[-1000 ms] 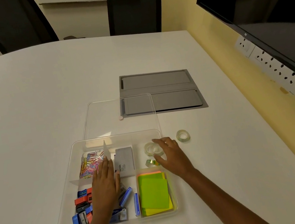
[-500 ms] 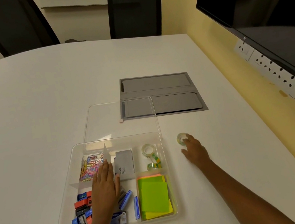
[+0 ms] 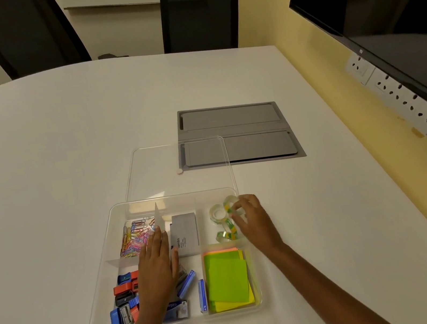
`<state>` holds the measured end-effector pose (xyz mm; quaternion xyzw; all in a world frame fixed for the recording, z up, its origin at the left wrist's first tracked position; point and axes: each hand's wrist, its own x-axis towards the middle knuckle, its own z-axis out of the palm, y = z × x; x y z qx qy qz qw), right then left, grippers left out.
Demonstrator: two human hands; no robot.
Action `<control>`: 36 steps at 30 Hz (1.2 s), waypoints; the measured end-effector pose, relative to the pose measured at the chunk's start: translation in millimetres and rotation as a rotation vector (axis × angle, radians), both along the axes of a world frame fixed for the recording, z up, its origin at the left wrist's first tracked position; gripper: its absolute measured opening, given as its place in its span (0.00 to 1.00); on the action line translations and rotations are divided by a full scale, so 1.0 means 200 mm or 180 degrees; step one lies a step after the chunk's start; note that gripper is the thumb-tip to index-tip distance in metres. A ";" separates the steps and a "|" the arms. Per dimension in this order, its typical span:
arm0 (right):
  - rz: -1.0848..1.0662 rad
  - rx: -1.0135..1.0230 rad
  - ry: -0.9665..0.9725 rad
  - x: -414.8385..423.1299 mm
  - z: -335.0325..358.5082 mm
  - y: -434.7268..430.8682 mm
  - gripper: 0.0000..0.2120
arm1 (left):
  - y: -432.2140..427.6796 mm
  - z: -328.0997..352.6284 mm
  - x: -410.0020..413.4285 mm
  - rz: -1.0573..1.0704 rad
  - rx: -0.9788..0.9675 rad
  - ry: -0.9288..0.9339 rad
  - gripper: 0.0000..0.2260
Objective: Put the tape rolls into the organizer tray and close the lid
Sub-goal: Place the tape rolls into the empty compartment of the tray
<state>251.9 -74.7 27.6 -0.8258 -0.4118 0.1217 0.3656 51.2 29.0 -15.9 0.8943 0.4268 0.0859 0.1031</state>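
— The organizer tray (image 3: 104,301) is clear, smooth plastic; so is its lid (image 3: 157,168) at twelve o'clock from it.

— And the tape roll (image 3: 231,204) pinched in the right hand (image 3: 253,221)?

— Glossy, see-through film with green print. The sticky notes (image 3: 226,278) at six o'clock from it are matt paper.

— The table (image 3: 49,149)?

— Smooth, matt white, with a dull grey cable hatch (image 3: 239,135). The paper clips (image 3: 134,238) look colour-coated and shiny.

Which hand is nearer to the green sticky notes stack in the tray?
Left, narrowly. The left hand lies flat in the tray beside the green sticky notes. The right hand is above the stack at the tape compartment, holding a tape roll.
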 end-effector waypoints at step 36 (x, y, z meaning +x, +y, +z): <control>0.1076 -0.1578 -0.1235 -0.16 -0.07 -0.02 0.13 | -0.01 0.01 0.01 0.0177 -0.0265 -0.0192 0.33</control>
